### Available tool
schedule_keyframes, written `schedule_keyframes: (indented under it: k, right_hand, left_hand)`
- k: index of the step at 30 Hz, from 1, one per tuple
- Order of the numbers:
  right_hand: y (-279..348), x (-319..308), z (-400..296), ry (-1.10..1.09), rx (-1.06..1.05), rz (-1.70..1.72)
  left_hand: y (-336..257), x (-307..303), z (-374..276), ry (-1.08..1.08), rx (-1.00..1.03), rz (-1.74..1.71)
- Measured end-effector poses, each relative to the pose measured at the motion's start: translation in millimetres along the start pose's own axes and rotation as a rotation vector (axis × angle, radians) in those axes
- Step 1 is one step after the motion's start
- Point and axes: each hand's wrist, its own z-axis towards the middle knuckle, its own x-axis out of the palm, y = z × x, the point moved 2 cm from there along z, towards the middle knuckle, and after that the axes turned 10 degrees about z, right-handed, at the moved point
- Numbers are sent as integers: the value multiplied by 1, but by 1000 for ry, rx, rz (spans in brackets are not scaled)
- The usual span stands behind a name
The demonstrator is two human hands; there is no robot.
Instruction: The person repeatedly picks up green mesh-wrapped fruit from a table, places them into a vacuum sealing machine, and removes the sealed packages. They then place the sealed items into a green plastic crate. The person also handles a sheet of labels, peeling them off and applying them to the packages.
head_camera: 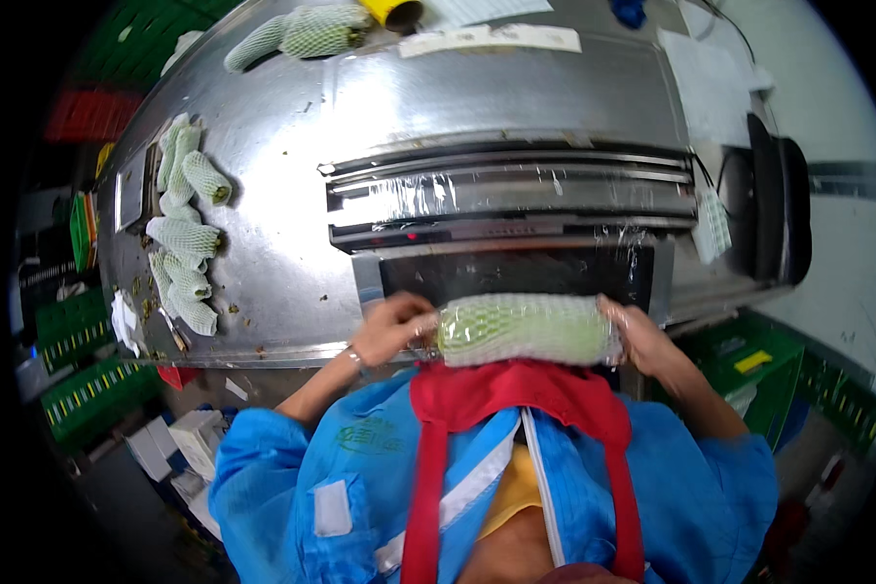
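Note:
A green vegetable bundle (525, 330) in a white foam net and glossy clear film lies crosswise before my chest, over the near edge of a black heating plate (511, 274). My left hand (394, 332) has its fingers curled at the bundle's left end, pinching the film there. At the opposite end, my right hand (639, 337) grips the wrapped end with thumb and fingers. Both hands are slightly blurred. Just beyond the plate stands a film wrapping machine (511, 193) with metal rollers and a small red light.
Several netted vegetables (190, 233) lie on the left of the steel table (277, 219), beside a small scale (131, 191) and a knife (174, 330). More netted pieces (299, 33) and a yellow cylinder (394, 13) are at the back. A green crate (744, 365) stands at right.

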Motion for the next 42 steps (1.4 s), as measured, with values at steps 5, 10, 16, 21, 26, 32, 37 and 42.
schedule_keyframes:
  k: [5,10,16,21,26,32,37,42]
  right_hand:
    - [18,18,-14,-370,-664,-391]
    - [8,16,0,-232,-986,-218]
    - [-4,-20,-20,-344,-1051,-33]
    - [-16,23,-35,-223,-1362,357]
    - [-31,54,-11,103,-1146,798]
    - [-76,83,-27,111,-1150,410]
    - [-127,51,-47,670,-1013,495]
    - [-163,-47,-104,721,-1019,952]
  left_hand:
    - [-100,14,-43,-275,761,715]
    - [-87,73,-4,-214,714,942]
    - [-81,52,22,18,698,628]
    - [-66,73,34,672,117,-640]
    - [-67,125,28,855,123,-445]
    - [-139,128,48,300,539,-514]
    - [-190,154,51,537,748,-484]
    - [-280,273,61,344,1099,-215]
